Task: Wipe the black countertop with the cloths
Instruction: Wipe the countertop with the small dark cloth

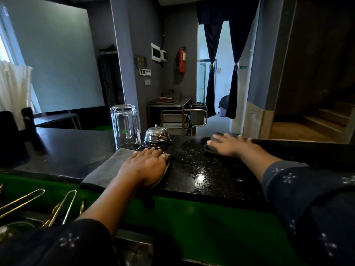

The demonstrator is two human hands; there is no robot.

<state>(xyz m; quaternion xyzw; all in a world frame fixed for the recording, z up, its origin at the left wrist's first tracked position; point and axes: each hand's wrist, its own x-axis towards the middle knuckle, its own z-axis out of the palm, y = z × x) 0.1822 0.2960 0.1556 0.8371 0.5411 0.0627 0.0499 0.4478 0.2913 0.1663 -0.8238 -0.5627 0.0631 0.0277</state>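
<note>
The black countertop (pixel 201 169) spans mid-frame, speckled and glossy. The left hand (pixel 143 167) presses flat on a grey cloth (pixel 107 169); the right hand (pixel 228 144), spread, presses a dark cloth (pixel 208 147). Behind the grey cloth stand 1 upturned glass (pixel 125 127) and a bell (pixel 157 137).

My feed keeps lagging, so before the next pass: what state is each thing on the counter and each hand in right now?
Left hand: flat, pressing on the grey cloth.
Grey cloth: spread on the countertop, near edge at the counter's front.
Right hand: flat on the dark cloth, motion-blurred.
Dark cloth: mostly hidden under that hand.
Glass: upside down, empty.
Bell: upright, beside the glass.
Countertop: glossy, streaked between the hands.
</note>
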